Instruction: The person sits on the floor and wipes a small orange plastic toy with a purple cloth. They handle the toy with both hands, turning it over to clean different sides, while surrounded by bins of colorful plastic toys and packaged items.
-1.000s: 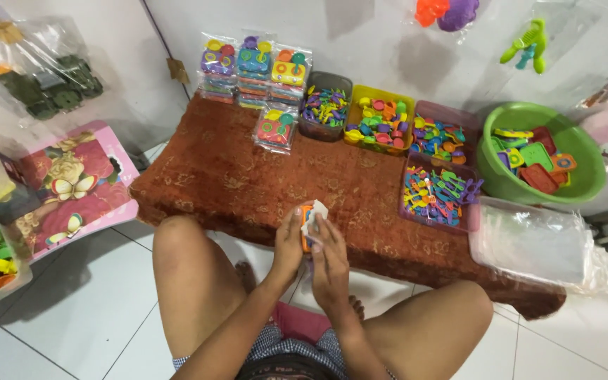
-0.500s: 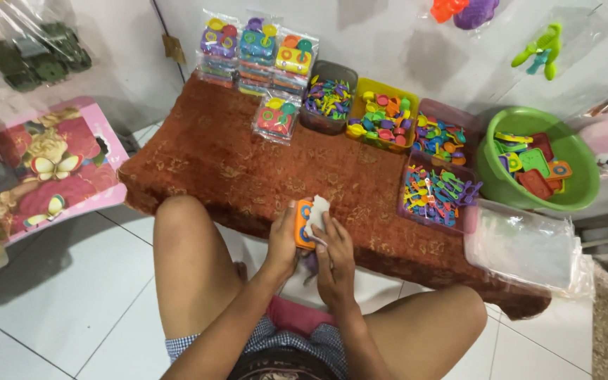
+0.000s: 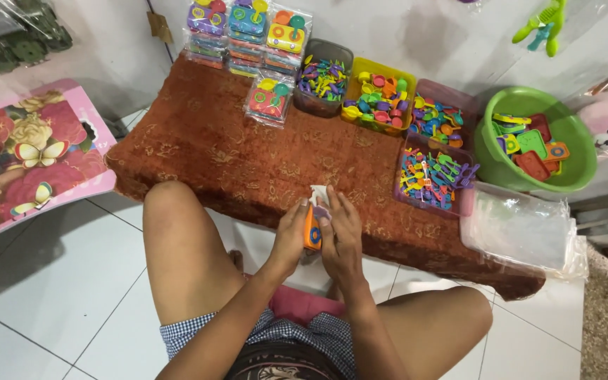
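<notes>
At far left, a pink floral board (image 3: 33, 158) with butterflies leans by the white tiled floor (image 3: 58, 295). Next right, a rust-brown patterned cloth (image 3: 219, 158) covers a low table; at its back edge stand stacked packets of coloured toys (image 3: 248, 28), one more packet (image 3: 269, 98) lying flat in front of them. Centre, at the cloth's near edge: left hand (image 3: 288, 236) and right hand (image 3: 339, 239) both closed around a small orange toy piece in a clear bag (image 3: 312, 229), fingers wrapped on either side, the bag's top sticking up above the fingertips. The piece sits between the palms, just above the person's knees. Right of the hands: a grey tub (image 3: 325, 81), yellow tub (image 3: 378, 95) and two pink tubs (image 3: 434, 165) of small plastic parts. Then a green basin (image 3: 536, 137) with flat coloured pieces, and a stack of clear bags (image 3: 522, 229) on the table's right corner.
</notes>
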